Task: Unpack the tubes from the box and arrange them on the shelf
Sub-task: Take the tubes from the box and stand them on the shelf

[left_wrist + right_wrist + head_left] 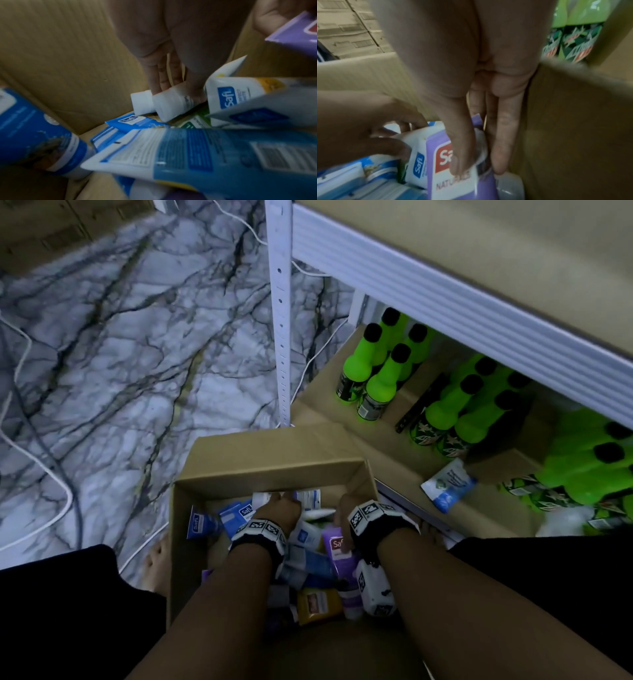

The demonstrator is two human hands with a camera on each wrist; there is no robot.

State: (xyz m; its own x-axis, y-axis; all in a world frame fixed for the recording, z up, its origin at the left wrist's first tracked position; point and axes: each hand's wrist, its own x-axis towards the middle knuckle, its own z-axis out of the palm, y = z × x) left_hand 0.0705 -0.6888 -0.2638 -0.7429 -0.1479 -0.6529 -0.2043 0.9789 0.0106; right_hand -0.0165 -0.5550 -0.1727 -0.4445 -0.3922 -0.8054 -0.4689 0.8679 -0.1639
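We see both hands down inside the open cardboard box (270, 460), which sits at the lower centre of the head view on the marble floor (120, 354), hard against the white shelf upright (281, 313). The box is filled with a loose heap of tubes (308, 563), mostly blue and white, with a yellow one (318, 604) near the bottom of the pile.

Our left hand (279, 508) reaches toward the far wall of the box. In the left wrist view its fingers (164, 75) point downward and lie against a white tube (171, 104) with a white cap, at the middle of the frame; they look fairly straight, but we cannot tell whether they actually grip it. A large blue and white tube (214, 152) fills the lower right of that view.

Our right hand (346, 508) is at the right side of the box, near its wall. In the right wrist view, its thumb (462, 148) presses on the face of a purple tube (453, 175) with a red and white label, while the fingers (503, 142) run down behind it, so this hand pinches the purple tube at the lower centre of the frame.

To the right in the head view, the lower shelf (394, 460) carries rows of green bottles (380, 371) with black caps and one blue and white pouch (447, 489) lying flat near its front edge. White cables (37, 460) trail across the floor at the left
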